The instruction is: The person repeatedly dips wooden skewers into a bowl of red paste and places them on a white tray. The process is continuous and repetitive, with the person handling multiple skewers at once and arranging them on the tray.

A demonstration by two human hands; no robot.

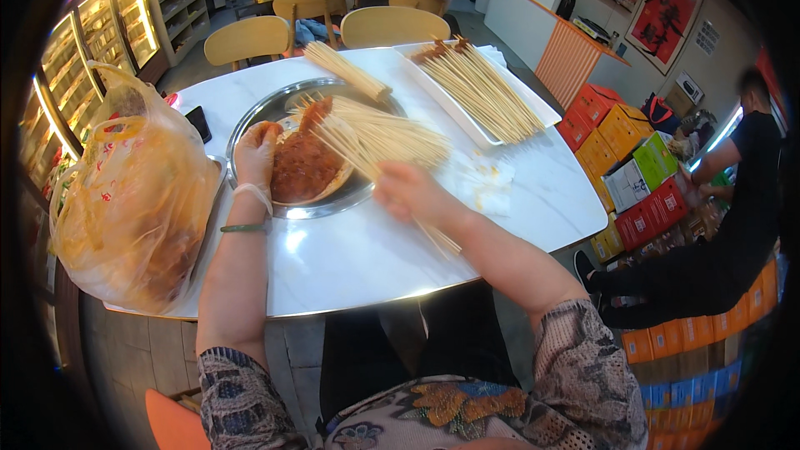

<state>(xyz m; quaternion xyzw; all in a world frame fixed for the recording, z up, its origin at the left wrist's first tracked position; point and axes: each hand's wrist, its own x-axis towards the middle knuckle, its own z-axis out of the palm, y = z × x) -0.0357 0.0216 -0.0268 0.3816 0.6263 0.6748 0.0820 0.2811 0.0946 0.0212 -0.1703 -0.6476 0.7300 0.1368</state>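
Note:
My left hand (257,153), in a thin clear glove, is at the left side of a bowl of red-brown marinated meat (303,169), its fingers at the meat's upper edge; its grip is partly hidden. The bowl sits on a round steel tray (300,209). My bare right hand (406,190) is closed around a bundle of bamboo skewers (350,147), whose far ends reach over the bowl beside a piece of meat (315,112). More loose skewers (400,131) lie across the bowl's and tray's right side. A white tray (431,100) holds skewers with meat at their far ends (462,47).
A bulging plastic bag (137,200) stands at the table's left, beside a phone (199,124). Another skewer bundle (347,70) lies at the far side. A stained tissue (490,184) is at the right. Chairs (395,26) stand beyond; a person (737,200) is near boxes at right.

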